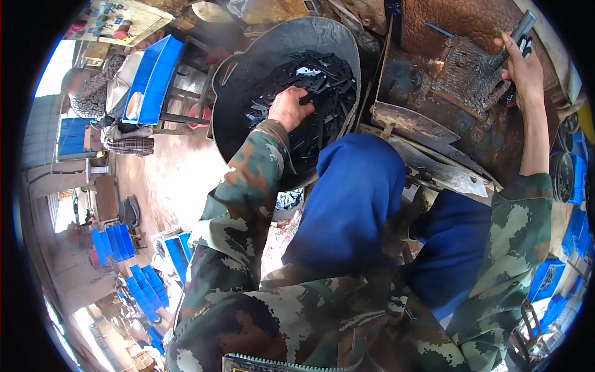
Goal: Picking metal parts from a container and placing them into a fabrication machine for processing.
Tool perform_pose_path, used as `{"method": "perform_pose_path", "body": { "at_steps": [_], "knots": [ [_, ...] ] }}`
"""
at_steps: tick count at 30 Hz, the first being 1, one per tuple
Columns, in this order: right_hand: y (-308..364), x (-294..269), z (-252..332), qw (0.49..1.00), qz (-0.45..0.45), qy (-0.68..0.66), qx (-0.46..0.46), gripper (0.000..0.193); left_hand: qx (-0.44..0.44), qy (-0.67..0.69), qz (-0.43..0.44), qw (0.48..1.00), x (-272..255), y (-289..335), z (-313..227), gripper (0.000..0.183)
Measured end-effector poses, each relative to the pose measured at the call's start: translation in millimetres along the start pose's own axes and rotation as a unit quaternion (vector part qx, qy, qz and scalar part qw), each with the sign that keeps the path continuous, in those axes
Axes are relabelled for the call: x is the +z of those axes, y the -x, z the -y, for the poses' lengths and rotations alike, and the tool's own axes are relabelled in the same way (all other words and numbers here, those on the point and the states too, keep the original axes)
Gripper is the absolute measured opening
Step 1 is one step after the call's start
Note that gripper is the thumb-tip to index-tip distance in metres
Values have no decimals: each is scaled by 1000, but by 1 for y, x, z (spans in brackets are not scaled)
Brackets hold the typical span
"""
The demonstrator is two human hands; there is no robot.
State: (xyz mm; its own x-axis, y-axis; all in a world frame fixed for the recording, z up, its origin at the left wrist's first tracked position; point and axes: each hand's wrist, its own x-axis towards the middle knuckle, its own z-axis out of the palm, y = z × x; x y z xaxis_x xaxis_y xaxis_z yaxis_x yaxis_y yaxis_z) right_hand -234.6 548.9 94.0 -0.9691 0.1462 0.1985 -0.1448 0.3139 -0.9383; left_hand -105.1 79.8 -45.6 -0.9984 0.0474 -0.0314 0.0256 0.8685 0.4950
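Note:
My left hand (290,109) reaches into a large black tub (238,71). Its thumb and fingers close around a dark flat piece near the top of a heap of small black strips (325,71); the fingertips are partly hidden. To the right, my right hand (524,69) grips a grey metal bar (525,26) that slants down toward a brown, mud-like crusted mass (465,74). More dark pieces show beside those fingers, too small to name. This mass lies in a rusty metal trough (409,118) beside the tub.
A blue bin (152,80) stands on a rack at the far left, where another person (93,87) is. Bent sheet-metal edges (427,124) border the trough near my knees. Stacked blue bins (145,291) sit at lower left, others (576,229) at the right rim.

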Motion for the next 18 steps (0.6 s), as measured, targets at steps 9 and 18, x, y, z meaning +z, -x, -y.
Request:
{"method": "perform_pose_path", "body": {
  "at_steps": [9, 18],
  "knots": [
    [4, 4, 5, 1000, 9, 2, 3, 36, -34, 60, -13, 998, -5, 6, -22, 29],
    [4, 6, 15, 1000, -1, 11, 15, 32, 24, -85, -6, 996, 6, -1, -49, 32]
  ]
}}
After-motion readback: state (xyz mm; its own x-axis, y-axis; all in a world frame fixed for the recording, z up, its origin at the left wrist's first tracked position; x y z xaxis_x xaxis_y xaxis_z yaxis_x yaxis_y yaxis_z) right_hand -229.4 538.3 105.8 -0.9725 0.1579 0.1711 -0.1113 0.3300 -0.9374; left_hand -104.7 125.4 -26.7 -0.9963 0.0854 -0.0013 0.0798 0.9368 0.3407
